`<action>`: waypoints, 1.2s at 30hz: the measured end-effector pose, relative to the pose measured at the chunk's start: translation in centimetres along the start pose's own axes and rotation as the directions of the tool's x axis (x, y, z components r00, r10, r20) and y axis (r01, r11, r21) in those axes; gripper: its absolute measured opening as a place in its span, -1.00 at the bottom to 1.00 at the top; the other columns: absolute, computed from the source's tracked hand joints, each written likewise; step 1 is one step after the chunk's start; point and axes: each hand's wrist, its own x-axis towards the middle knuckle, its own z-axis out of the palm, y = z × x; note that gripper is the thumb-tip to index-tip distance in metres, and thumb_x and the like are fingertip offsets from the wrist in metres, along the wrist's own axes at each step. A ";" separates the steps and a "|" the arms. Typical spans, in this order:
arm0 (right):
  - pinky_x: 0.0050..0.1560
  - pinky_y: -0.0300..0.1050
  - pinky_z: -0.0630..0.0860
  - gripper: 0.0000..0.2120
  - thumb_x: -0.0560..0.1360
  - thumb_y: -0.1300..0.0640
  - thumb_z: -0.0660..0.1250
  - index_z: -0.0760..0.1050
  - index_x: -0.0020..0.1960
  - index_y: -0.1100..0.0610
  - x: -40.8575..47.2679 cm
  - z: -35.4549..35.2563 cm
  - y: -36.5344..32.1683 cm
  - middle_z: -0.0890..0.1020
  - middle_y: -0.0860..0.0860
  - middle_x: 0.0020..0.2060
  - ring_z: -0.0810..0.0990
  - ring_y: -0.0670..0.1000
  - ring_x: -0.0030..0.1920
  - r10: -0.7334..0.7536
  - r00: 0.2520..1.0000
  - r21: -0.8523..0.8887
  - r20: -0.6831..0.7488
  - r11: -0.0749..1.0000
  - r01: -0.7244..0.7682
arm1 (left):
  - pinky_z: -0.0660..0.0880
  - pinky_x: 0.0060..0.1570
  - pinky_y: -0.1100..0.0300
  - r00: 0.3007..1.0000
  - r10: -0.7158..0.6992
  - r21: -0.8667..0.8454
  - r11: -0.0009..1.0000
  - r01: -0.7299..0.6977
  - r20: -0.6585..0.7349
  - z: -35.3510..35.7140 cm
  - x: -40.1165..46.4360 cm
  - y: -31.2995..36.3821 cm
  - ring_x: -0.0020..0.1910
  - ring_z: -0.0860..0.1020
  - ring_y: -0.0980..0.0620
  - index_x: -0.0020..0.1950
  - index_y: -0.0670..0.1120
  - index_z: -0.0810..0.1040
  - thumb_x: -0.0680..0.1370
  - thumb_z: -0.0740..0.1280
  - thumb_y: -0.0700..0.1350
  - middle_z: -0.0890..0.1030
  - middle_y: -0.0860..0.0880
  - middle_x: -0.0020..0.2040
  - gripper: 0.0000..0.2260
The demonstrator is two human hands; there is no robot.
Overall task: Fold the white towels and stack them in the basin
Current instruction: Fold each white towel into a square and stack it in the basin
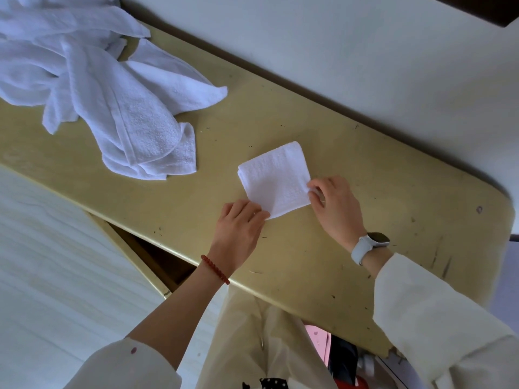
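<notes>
Head view first, then — how far along would you say the folding is?

— One small towel [275, 179] lies on the yellow table [365, 169] as a neat square, several layers thick by the look of its left edge. I judge that one is folded or very nearly so.

— What are the hands doing with it?

— The left hand [238, 228] has its fingers curled at the towel's near corner, pinching or pressing it; I cannot tell which for certain. The right hand [335, 204] pinches the right-hand corner between thumb and fingertips. Both hold the same towel, one at each near corner.

— So a last fold, or a lift?

— Either reads as possible. The square looks finished, so my guess is a final tidy or a pick-up.

— And the rest of the towels?

— A loose pile of white towels [92, 80] sits at the far left of the table, well apart from the folded square. They are crumpled and overlapping, none folded. I cannot count them.

— The basin?

— Not visible anywhere, so I cannot say whether anything is stacked in it yet.

— Then the balance?

— One towel about done but still on the table, a whole heap untouched, and the stacking unconfirmed. Most of the job appears to lie ahead.
</notes>
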 end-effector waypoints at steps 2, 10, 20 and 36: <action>-0.20 0.01 0.48 -0.90 0.47 0.27 0.32 0.54 -0.02 0.21 -0.4 -0.1 -0.2 0.56 0.16 -0.10 0.51 0.18 -0.10 -0.089 0.993 -0.115 -0.073 0.990 0.081 | 0.30 -0.15 0.18 0.999 -0.031 -0.005 1.000 0.031 -0.009 -0.1 0.3 -0.2 -0.18 0.55 -0.06 -0.19 -0.09 0.65 0.28 0.50 -0.34 0.62 -0.01 -0.24 -0.80; 0.30 0.20 0.34 -0.65 0.41 0.27 0.32 0.51 0.20 0.23 -2.1 2.2 -1.9 0.53 0.18 0.21 0.47 0.20 0.27 -0.455 0.876 -0.217 0.158 0.850 0.480 | 0.33 -0.19 0.18 0.998 -0.062 -0.078 0.995 0.061 -0.015 0.1 -0.3 -0.9 -0.27 0.59 -0.08 -0.19 -0.14 0.64 0.40 0.43 -0.28 0.63 -0.06 -0.21 -0.94; 0.43 0.15 0.03 -0.56 0.54 0.05 0.10 0.31 0.40 0.11 -2.3 2.4 -1.8 0.23 0.13 0.45 0.15 0.18 0.46 -0.369 0.877 -0.145 0.307 0.893 0.427 | 0.40 -0.04 -0.06 0.894 -0.442 -0.159 0.880 0.448 0.069 -0.7 2.6 -3.0 0.03 0.48 -0.24 0.06 -0.12 0.62 0.45 0.33 -0.30 0.55 -0.18 0.07 -0.77; 0.47 0.09 -0.07 -0.52 0.54 -0.03 -0.01 0.23 0.44 0.03 -2.1 2.4 -1.0 0.04 0.03 0.47 -0.04 0.09 0.49 -0.370 0.860 -0.145 0.352 0.886 0.441 | 0.16 0.26 0.01 0.802 -0.586 -0.211 0.775 0.596 0.112 -0.5 4.8 -4.6 0.29 0.30 -0.07 0.18 0.01 0.57 0.50 0.31 -0.13 0.46 -0.03 0.26 -0.74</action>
